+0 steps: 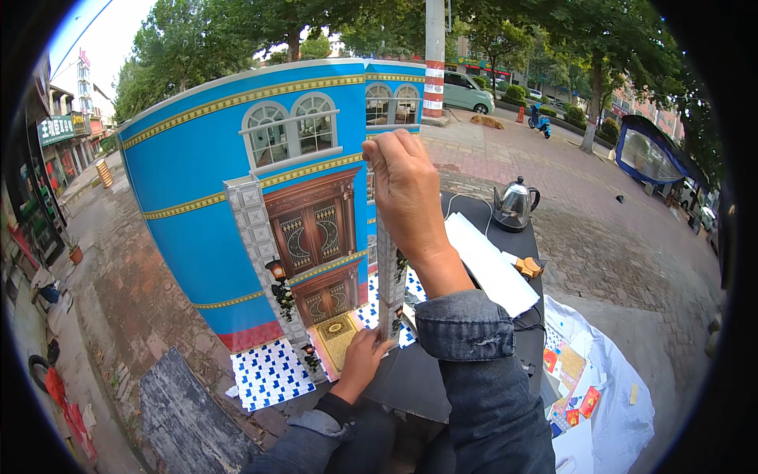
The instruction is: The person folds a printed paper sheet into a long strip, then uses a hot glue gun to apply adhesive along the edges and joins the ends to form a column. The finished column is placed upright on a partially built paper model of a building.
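Observation:
A blue model house front (189, 182) with printed arched windows and gold bands stands upright before me. Its brown double doors (312, 229) have a grey stone-patterned pillar (254, 229) on their left side. A second grey pillar (387, 284) stands upright to the right of the doors. My right hand (410, 189) is closed in a pinch at this pillar's upper end, which the fingers partly hide. Low down, my left hand (359, 367) grips the same pillar's foot. Under them lie a blue-and-white tiled base sheet (272, 379) and a gold patterned mat (335, 340).
On the dark table (418, 387) to the right are a metal kettle (515, 204), white sheets (489, 265) and a brown-yellow object (529, 267). A white bag (620, 395) with colourful paper scraps lies at lower right. A grey board (185, 411) is at lower left.

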Demonstrator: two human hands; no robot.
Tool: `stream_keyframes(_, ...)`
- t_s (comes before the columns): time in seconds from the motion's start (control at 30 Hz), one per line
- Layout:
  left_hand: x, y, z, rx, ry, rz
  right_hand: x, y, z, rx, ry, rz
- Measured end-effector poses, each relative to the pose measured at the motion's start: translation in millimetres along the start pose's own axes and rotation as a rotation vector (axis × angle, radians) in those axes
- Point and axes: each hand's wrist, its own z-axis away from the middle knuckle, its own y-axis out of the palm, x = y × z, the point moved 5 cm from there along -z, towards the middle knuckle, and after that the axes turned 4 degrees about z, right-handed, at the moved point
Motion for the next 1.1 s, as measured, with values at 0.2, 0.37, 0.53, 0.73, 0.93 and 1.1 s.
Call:
stream_keyframes(0.2, 2.9, 0.8, 0.1, -0.004, 0.012, -0.009, -0.7, 0.5, 1.5, 0.028, 0.025, 0.009)
stream_keyframes(0.37, 4.2, 1.2, 0.8, -0.020, 0.027, -0.002, -0.7, 0.4, 2.2, 0.027, 0.022, 0.006)
stream_keyframes(0.53, 3.4, 0.9, 1.2, -0.031, 0.030, 0.008, 0.0, -0.6, 2.4, 0.027, 0.031, 0.004)
stream_keyframes(0.73, 1.5, -0.3, 1.0, -0.021, 0.017, -0.002, -0.8, 0.1, 2.1, 0.016, 0.025, -0.010)
stream_keyframes(0.93, 0.7, -0.5, 0.9, -0.015, 0.009, -0.010, -0.7, 0.6, 2.3, 0.018, 0.029, -0.002)
stream_keyframes(1.1, 1.1, -0.7, 0.6, -0.016, 0.014, 0.004, -0.5, 0.6, 2.2, 0.019, 0.028, 0.006)
